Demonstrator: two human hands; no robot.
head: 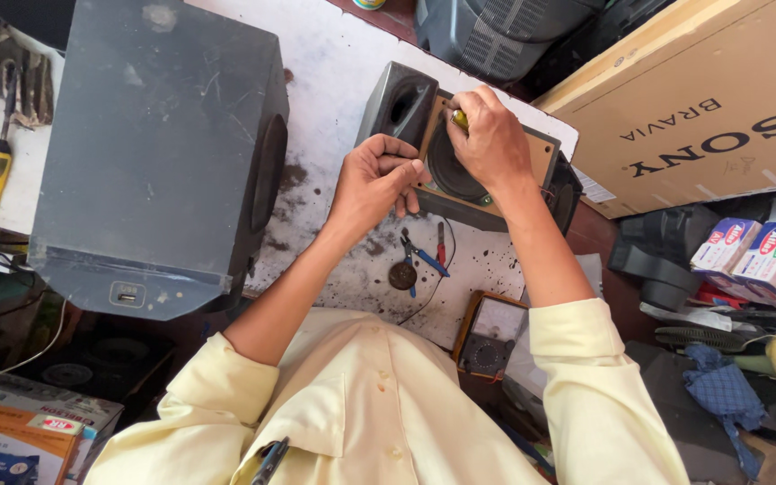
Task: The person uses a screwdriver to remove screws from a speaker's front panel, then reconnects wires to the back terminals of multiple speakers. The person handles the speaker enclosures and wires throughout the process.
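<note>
There, both forearms reached forward from pale yellow sleeves over the stained white bench, meeting at a small speaker that lay face-up near the bench's far edge. The left hand was curled, its fingers folded in against the near left edge of the speaker's wooden front panel, bracing it; whether they pinched anything I could not tell. The right hand arched over the dark round cone, fingers closed around a yellow-handled tool whose tip was hidden beneath the palm. The cone sat directly under the right fingers and just beside the left fingertips. Blue-handled pliers lay near the wrists, a multimeter closer to the body, and a large grey speaker cabinet stood to the left.
</note>
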